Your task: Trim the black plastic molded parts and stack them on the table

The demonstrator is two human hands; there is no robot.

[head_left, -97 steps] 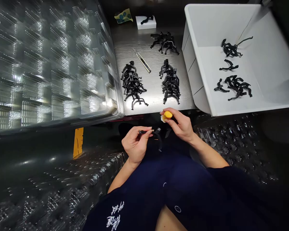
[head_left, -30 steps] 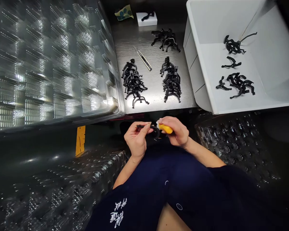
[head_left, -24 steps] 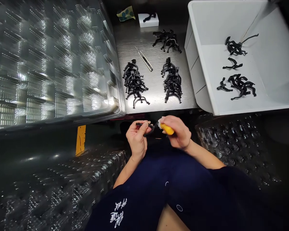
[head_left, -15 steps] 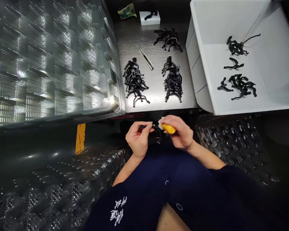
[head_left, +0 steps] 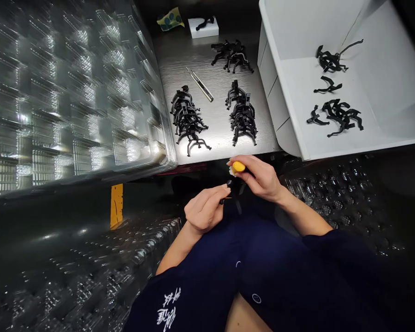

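My left hand (head_left: 206, 207) is closed on a black part (head_left: 229, 184), most of it hidden by the fingers or blurred. To its upper right, my right hand (head_left: 261, 177) grips a yellow-handled tool (head_left: 239, 167) with something white beside the fingertips. The two hands are apart, just in front of the metal table (head_left: 214, 152). On that table lie two columns of curved black parts, one at the left (head_left: 188, 117) and one at the right (head_left: 243, 115), with a looser pile (head_left: 233, 55) behind.
Stacked clear trays (head_left: 90, 101) fill the left. A white bin (head_left: 287, 78) at the right holds black parts (head_left: 340, 116). Tweezers (head_left: 200, 85) lie on the table, behind them a white block (head_left: 204, 28) bearing a black part. Bubbled clear trays (head_left: 339, 203) lie below right.
My left hand has turned over, its back now up, and the black part has turned with it. My right hand has lifted slightly away with the yellow tool. The whole view has shifted a little.
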